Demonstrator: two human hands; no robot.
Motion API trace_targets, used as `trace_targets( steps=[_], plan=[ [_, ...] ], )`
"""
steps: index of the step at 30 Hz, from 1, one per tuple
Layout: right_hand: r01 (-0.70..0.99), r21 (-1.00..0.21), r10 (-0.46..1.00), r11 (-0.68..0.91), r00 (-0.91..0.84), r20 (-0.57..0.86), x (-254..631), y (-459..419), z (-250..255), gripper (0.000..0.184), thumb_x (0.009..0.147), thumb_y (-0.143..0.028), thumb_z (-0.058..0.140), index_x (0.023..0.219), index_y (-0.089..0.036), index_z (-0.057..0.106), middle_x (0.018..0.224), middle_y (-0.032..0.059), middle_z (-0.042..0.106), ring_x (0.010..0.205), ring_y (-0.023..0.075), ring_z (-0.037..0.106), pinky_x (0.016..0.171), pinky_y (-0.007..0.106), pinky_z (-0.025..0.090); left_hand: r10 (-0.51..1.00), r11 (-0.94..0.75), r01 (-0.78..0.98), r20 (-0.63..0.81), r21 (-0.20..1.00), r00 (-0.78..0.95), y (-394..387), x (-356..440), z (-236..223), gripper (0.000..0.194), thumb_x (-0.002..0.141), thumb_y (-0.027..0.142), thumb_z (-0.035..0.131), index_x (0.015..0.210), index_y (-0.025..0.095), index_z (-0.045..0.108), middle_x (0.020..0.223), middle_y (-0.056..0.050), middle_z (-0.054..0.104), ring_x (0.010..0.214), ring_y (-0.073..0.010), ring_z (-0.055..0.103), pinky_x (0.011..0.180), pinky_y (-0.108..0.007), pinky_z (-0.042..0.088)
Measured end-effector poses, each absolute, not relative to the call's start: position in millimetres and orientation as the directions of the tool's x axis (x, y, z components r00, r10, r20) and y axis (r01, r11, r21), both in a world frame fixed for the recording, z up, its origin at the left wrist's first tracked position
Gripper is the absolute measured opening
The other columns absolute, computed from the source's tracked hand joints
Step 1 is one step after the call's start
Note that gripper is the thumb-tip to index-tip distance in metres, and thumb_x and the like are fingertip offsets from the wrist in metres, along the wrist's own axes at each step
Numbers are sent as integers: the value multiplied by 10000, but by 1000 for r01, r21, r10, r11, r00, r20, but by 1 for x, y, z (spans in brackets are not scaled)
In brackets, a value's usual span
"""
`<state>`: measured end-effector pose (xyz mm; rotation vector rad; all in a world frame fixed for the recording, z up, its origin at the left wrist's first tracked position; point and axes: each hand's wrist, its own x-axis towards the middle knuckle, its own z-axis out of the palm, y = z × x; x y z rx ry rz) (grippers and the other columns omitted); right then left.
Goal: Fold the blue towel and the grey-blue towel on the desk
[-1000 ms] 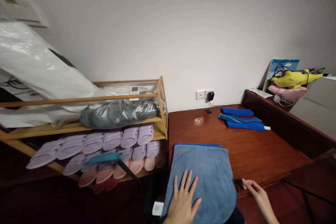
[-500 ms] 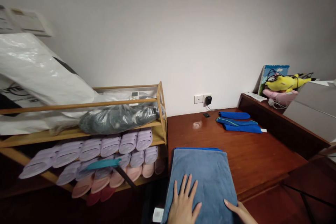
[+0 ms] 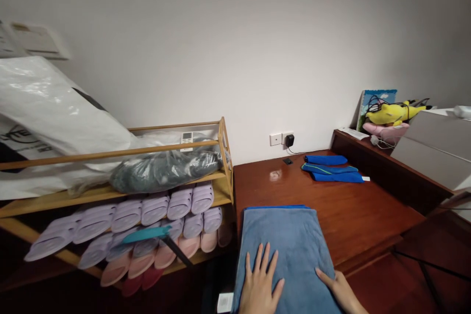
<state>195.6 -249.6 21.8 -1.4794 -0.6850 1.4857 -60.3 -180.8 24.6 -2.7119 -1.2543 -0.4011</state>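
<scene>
A grey-blue towel (image 3: 285, 240) lies folded on the near left part of a red-brown wooden table (image 3: 353, 216), hanging over its front edge. My left hand (image 3: 261, 282) lies flat on the towel's near half with fingers spread, open. My right hand (image 3: 336, 289) rests on the towel's right edge near the bottom of the view, fingers stretched out flat; only part of it shows. A brighter blue edge (image 3: 275, 207) peeks out under the towel's far side.
Folded bright blue cloths (image 3: 331, 169) lie at the table's far side by a wall socket with a plug (image 3: 289, 139). Left stands a wooden rack (image 3: 224, 157) with several lilac and pink slippers (image 3: 154, 208) and plastic bags (image 3: 165, 169). A yellow plush toy (image 3: 392, 113) sits on the raised right ledge.
My right hand moved left from the table's front edge onto the towel's right edge. My left hand stayed flat on the towel. The view shifted slightly.
</scene>
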Motion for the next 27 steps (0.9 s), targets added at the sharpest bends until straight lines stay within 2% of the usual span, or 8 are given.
trace_targets(
  steps=[5, 9, 13, 17, 22, 27],
  plan=[
    [-163, -911, 896, -379, 182, -406, 210, -239, 35, 513, 715, -544, 631, 957, -94, 680, 872, 92, 737, 870, 285, 675, 827, 385, 526, 773, -607, 794, 255, 34, 581, -182, -52, 23, 587, 925, 482, 282, 1445, 319, 61, 1510, -36, 224, 1354, -318, 252, 1022, -596, 232],
    [-275, -862, 859, -425, 179, -480, 211, -240, 40, 498, 707, -528, 646, 982, -114, 666, 893, 80, 737, 913, 274, 667, 852, 369, 517, 802, -573, 818, 246, 58, 545, -183, -46, 23, 583, 923, 478, 286, 1440, 322, 67, 1514, -43, 215, 1359, -336, 231, 1022, -627, 228],
    [-406, -764, 825, -502, 42, -564, 208, -247, 47, 454, 689, -484, 675, 978, -134, 672, 922, 86, 734, 963, 266, 653, 915, 367, 485, 802, -576, 815, 240, 66, 547, -184, -45, 25, 582, 925, 472, 284, 1440, 322, 58, 1517, -45, 203, 1365, -328, 219, 1031, -622, 222],
    [-368, -778, 847, -509, -51, -530, 203, -252, 64, 420, 671, -464, 693, 933, -136, 691, 883, 96, 735, 907, 271, 668, 886, 376, 492, 796, -584, 810, 239, 61, 556, -184, -47, 26, 586, 926, 474, 290, 1439, 318, 54, 1516, -39, 211, 1365, -324, 221, 1044, -609, 214],
    [-277, -870, 896, -409, 58, -439, 206, -255, 87, 382, 618, -461, 728, 819, -137, 704, 746, 69, 726, 722, 231, 672, 736, 326, 512, 776, -620, 779, 213, 91, 593, -177, -45, 28, 570, 932, 479, 286, 1434, 334, 59, 1518, -8, 205, 1368, -275, 234, 1070, -555, 233],
    [-228, -903, 885, -363, 219, -411, 228, -267, 110, 325, 606, -469, 727, 671, -155, 673, 631, 29, 682, 609, 192, 627, 604, 283, 491, 832, -552, 820, 167, 150, 530, -161, -32, 29, 539, 939, 474, 270, 1429, 340, 89, 1514, -7, 222, 1372, -245, 232, 1072, -553, 247]
  ],
)
